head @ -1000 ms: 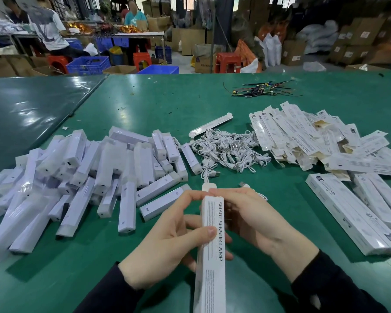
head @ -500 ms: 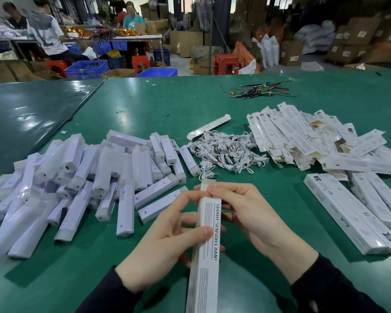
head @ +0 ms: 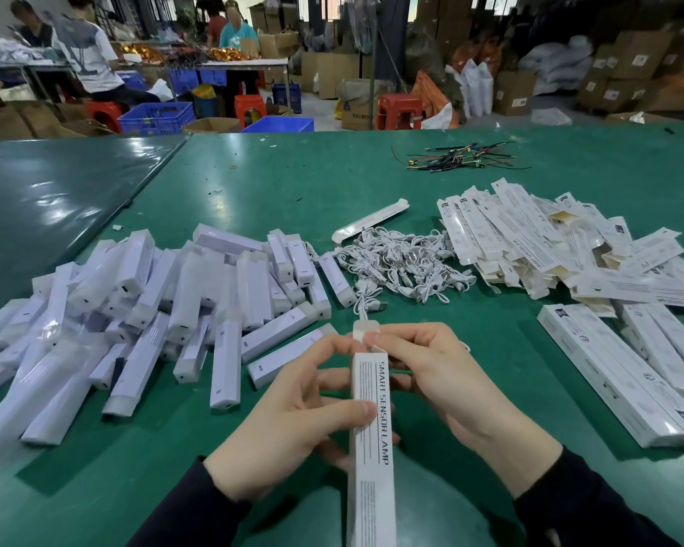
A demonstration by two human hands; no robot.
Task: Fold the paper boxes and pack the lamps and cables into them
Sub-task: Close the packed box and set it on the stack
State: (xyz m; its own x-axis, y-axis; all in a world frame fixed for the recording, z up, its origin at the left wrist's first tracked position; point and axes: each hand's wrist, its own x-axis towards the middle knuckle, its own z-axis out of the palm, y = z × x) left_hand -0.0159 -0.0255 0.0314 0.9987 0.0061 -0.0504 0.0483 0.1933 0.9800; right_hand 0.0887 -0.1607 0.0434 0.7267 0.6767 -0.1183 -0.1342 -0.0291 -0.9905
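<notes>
head view: the left hand grips a long white box printed "smart sensor lamp", thumb laid across its front face and fingers curled behind it. the right hand curls round the far end of the same box, its fingertips pinching the small end flap that stands up above the box mouth. the box is held above the green bench, pointing away from the person, its near end running out of the bottom of the picture. whether a lamp and cable are already inside cannot be told; the end flap is not yet tucked in.

to the left lies a big loose heap of wrapped lamps, and just beyond the hands a tangle of white cables. to the right of the cables is a pile of flat unfolded boxes, with one more box lying alone behind the cables. at the right edge, a few made-up boxes lie side by side, which i judge to be the finished ones.

so, by my reading, only a small share is packed. this box is at its closing step, and most lamps, cables and flat boxes are left.
</notes>
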